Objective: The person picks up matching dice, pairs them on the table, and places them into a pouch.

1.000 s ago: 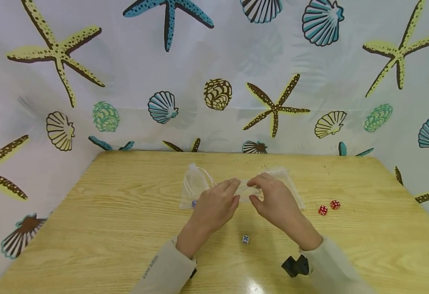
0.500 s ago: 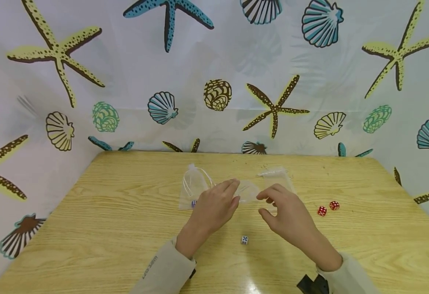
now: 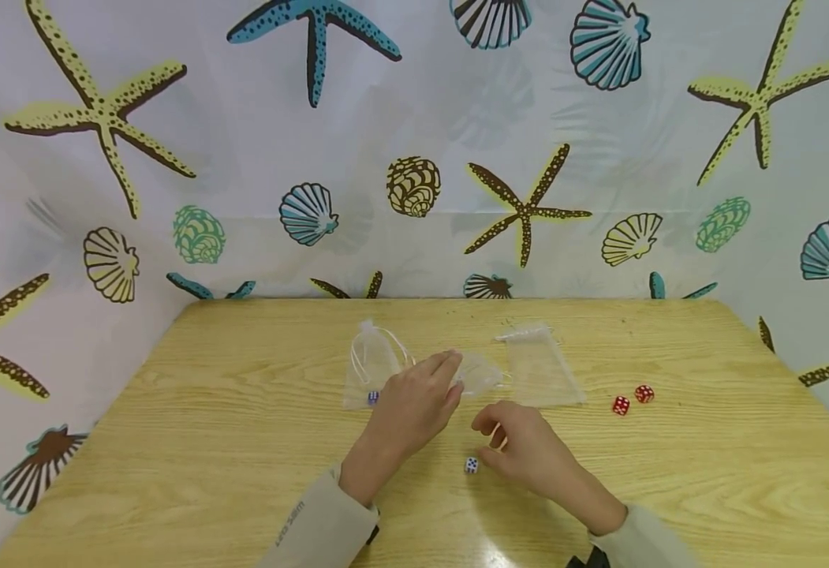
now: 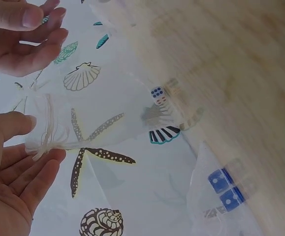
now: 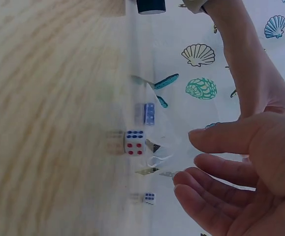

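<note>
My left hand (image 3: 414, 402) holds a small sheer white drawstring bag (image 4: 98, 115) by its gathered neck, between thumb and fingertips. A small white die (image 4: 157, 94) with blue and red pips shows at the far end of that bag in the left wrist view. My right hand (image 3: 524, 446) hovers low over the table, thumb and fingers spread apart with nothing between them. Just left of its thumb lies a loose white die (image 3: 471, 465), which also shows as a larger white die (image 5: 135, 142) in the right wrist view.
To the left lies another sheer bag (image 3: 371, 351) with blue dice (image 3: 374, 397) in it. A flat sheer bag (image 3: 542, 367) lies to the right, and farther right are two red dice (image 3: 621, 405). A patterned curtain (image 3: 414, 260) rises behind the wooden table (image 3: 229, 450).
My right hand has drawn away from the bag, first to the right, then down toward the loose white die. My left hand has stayed in place at the bag.
</note>
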